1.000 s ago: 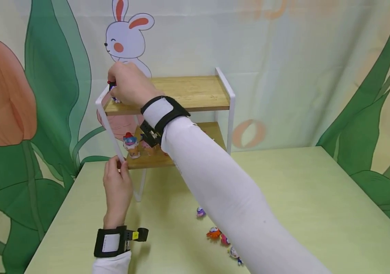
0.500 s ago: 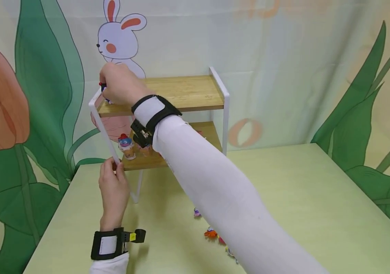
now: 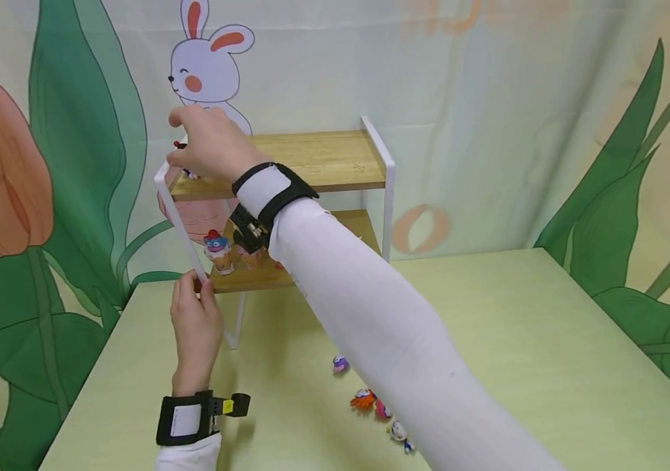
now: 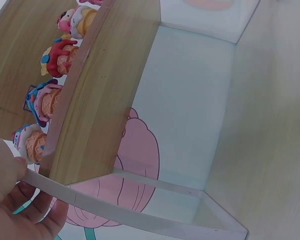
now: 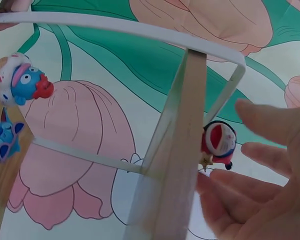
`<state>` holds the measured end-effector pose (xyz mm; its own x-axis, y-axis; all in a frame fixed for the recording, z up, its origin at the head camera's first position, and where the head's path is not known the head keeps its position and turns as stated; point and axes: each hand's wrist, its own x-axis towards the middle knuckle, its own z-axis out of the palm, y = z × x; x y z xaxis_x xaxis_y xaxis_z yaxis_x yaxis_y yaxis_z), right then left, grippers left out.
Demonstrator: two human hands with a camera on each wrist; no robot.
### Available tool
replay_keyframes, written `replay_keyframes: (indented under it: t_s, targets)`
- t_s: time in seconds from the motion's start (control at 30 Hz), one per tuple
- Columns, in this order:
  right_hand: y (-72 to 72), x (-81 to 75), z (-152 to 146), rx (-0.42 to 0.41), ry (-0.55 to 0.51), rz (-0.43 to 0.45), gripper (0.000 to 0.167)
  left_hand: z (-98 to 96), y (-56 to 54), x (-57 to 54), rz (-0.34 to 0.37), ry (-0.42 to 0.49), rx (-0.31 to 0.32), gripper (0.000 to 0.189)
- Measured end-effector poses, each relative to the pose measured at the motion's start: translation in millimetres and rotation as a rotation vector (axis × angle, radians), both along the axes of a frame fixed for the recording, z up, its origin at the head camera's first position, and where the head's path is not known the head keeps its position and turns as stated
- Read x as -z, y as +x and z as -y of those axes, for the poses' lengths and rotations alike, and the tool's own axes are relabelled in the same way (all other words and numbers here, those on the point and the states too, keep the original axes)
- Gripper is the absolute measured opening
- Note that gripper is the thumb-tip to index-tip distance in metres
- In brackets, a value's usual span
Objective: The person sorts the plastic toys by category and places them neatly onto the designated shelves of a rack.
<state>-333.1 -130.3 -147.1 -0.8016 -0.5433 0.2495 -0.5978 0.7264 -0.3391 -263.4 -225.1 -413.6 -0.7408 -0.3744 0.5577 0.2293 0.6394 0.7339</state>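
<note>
My right hand (image 3: 211,142) is at the left end of the upper board (image 3: 323,157) of a two-tier shelf, thumb and fingers spread apart. In the right wrist view a small toy figurine (image 5: 220,142) with a red and white face and a gold star stands on that board, between the spread fingers and apart from the thumb. Lower down, my left hand (image 3: 196,320) grips the white side frame (image 4: 115,210) at the lower board's front corner. Near it on the lower board stands a blue-faced ice-cream-cone figurine (image 3: 219,252) with a red top.
Several more cone figurines, among them a red one (image 4: 57,57), line the lower board. On the table (image 3: 517,347) lie several small toys, including a purple one (image 3: 340,364) and an orange one (image 3: 363,400). A printed curtain (image 3: 311,72) hangs behind the shelf.
The right hand's fingers have parted from the figurine, which now stands on the upper board's left end. The left hand keeps its grip on the frame. The head view has shifted slightly.
</note>
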Motion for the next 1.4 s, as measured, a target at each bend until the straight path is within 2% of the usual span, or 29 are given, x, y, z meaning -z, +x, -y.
replay_keyframes:
  t_s: [0.27, 0.57, 0.73, 0.9, 1.07, 1.27, 1.4]
  targets:
    - [10.4, -6.9, -7.8, 0.017, 0.044, -0.083, 0.063, 1.5, 0.0, -1.9, -0.006, -0.005, 0.0, 0.025]
    - [38.7, -11.8, -25.1, 0.054, 0.114, -0.172, 0.066, 5.4, 0.1, -3.1, -0.001, -0.013, -0.012, 0.025]
    - [50.6, -7.8, -42.7, 0.035, 0.089, -0.24, 0.064, 8.3, 0.6, -3.4, -0.009, -0.019, -0.023, 0.025]
    - [57.1, 5.2, -69.8, -0.019, -0.027, -0.27, 0.059, 9.2, 2.0, -2.1, -0.018, -0.023, -0.032, 0.025]
    - [61.0, 26.7, -102.3, -0.113, -0.243, -0.239, 0.051, 10.4, 1.4, -2.1, -0.024, -0.034, -0.031, 0.025]
    - [64.2, 59.1, -137.1, -0.232, -0.475, -0.266, 0.042, 10.1, 2.0, -4.1, -0.034, -0.03, -0.031, 0.024]
    - [67.1, 87.3, -157.7, -0.293, -0.598, -0.296, 0.034, 8.8, 2.3, -3.8, -0.034, -0.024, -0.028, 0.024]
